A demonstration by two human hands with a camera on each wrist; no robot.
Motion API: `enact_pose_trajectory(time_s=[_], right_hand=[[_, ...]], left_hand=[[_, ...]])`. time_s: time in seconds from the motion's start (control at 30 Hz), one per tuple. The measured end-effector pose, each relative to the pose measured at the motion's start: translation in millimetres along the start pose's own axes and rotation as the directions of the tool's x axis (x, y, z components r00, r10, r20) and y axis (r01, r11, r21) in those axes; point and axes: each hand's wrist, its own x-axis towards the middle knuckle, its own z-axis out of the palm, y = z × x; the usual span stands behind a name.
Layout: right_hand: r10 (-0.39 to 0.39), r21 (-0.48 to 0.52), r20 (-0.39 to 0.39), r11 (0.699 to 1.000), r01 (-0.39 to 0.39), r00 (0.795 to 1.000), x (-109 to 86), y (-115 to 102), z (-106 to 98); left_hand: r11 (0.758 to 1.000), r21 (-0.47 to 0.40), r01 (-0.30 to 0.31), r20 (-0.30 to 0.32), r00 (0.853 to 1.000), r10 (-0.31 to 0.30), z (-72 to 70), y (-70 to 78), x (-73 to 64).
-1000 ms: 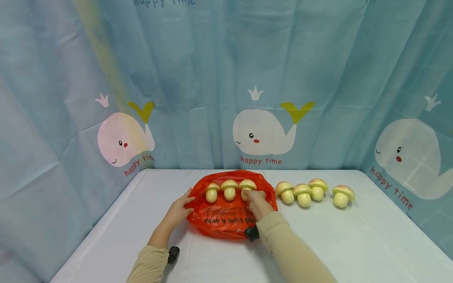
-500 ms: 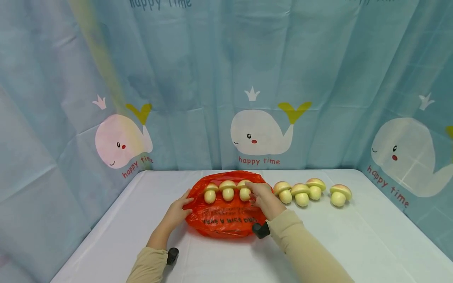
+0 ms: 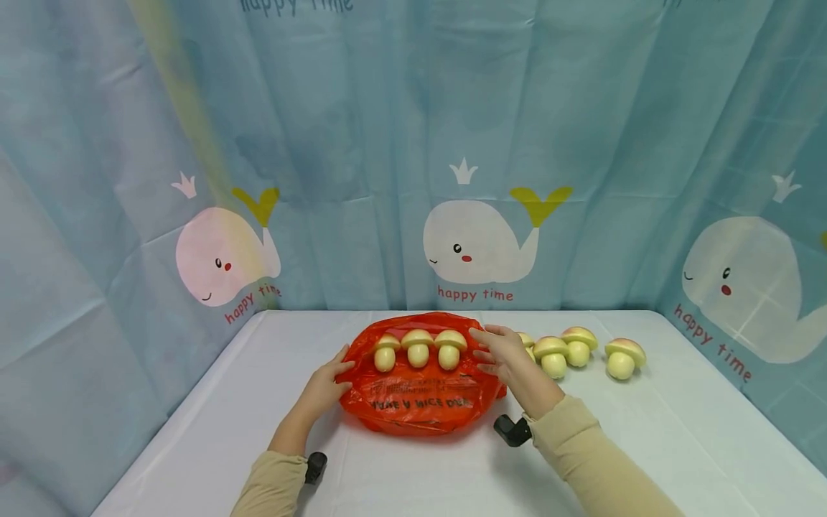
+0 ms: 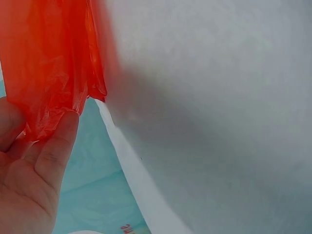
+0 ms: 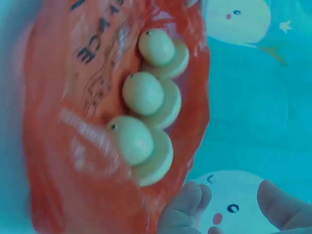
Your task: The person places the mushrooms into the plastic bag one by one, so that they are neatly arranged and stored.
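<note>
A red plastic bag (image 3: 420,395) with dark printed lettering lies on the table with its mouth spread. Three pale yellow toy mushrooms (image 3: 418,348) stand in a row in it; the right wrist view shows their round stems (image 5: 143,93) close up. My left hand (image 3: 324,384) is at the bag's left edge, and in the left wrist view its fingers (image 4: 61,146) pinch the crumpled red plastic. My right hand (image 3: 507,355) hovers at the bag's right edge, thumb and fingers apart, holding nothing. It partly hides a mushroom behind it.
Right of the bag, several more toy mushrooms, such as this one (image 3: 551,355), stand on the white table (image 3: 646,445). A blue curtain (image 3: 362,237) with whale prints hangs behind the table's far edge and along its sides.
My right hand has let go of the rightmost mushroom in the bag and moved right, off it to the bag's right edge. My left hand has stayed at the left edge.
</note>
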Motion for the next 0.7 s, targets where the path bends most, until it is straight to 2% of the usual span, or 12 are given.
enact_pose_trajectory(time_s=[0.33,0.57,0.7], right_hand=[[-0.028,-0.088,-0.023,0.996,0.026,0.999,-2.5,2.1,-29.9],[-0.116,-0.047,-0.05,0.992,0.114,0.992,0.2,6.3,-49.9],[-0.182,-0.077,-0.054,0.981,0.178,0.982,2.1,8.2,-65.3]], left_hand=[[1.0,0.02,0.001,0.011,1.0,-0.001,-1.4,2.6,1.6],[1.0,0.017,0.008,0.011,1.0,-0.008,-1.4,2.2,1.1],[1.0,0.01,0.006,0.012,1.0,-0.006,-1.6,3.2,0.4]])
